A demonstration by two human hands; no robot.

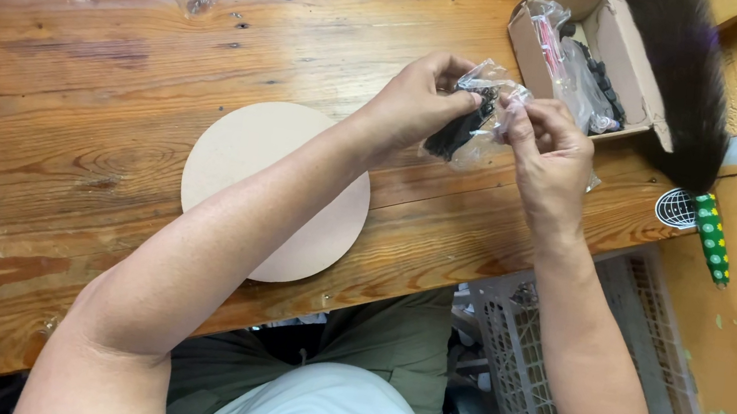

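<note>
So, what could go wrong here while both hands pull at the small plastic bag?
The left hand and right hand hold the clear plastic bag of small dark pieces above the wooden table. If it tears suddenly, pieces might scatter and roll off the near edge, perhaps into the plastic crate below.

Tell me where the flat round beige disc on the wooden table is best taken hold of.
Grip the flat round beige disc by its near edge, coming from the person's side. It lies flat on the wooden table, so there is nothing to pinch from above, but its near rim seems to reach the table's edge, where fingers could slip under. Both hands are busy with the clear plastic bag.
</note>
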